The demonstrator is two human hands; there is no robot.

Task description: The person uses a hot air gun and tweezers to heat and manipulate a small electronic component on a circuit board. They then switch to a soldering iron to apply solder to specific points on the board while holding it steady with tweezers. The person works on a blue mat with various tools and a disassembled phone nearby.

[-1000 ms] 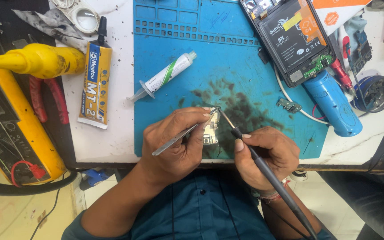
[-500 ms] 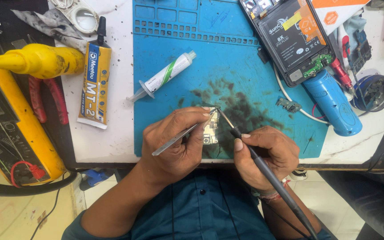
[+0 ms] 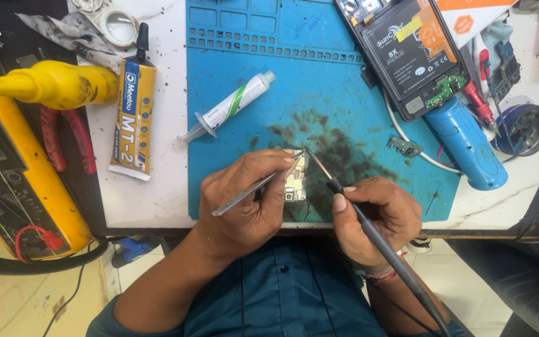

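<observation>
Left hand (image 3: 251,200) pinches thin silver metal tweezers (image 3: 254,190), tips resting on a small pale rectangular circuit board (image 3: 296,182) lying at the near edge of the blue silicone work mat (image 3: 319,87). Right hand (image 3: 378,218) grips a slim black soldering iron (image 3: 375,234) like a pen, its metal tip touching the board's upper corner. Against the earlier frames, nothing has shifted: both hands, tweezers and iron sit the same. Around: white syringe with green stripe (image 3: 232,105) on the mat, yellow glue tube with black cap (image 3: 132,118) on the white table to the left, yellow squeeze bottle (image 3: 51,84), red-handled pliers (image 3: 63,140), opened phone showing black battery (image 3: 410,53), blue cylinder (image 3: 466,146). Left-hand fingers hide part of the board.
</observation>
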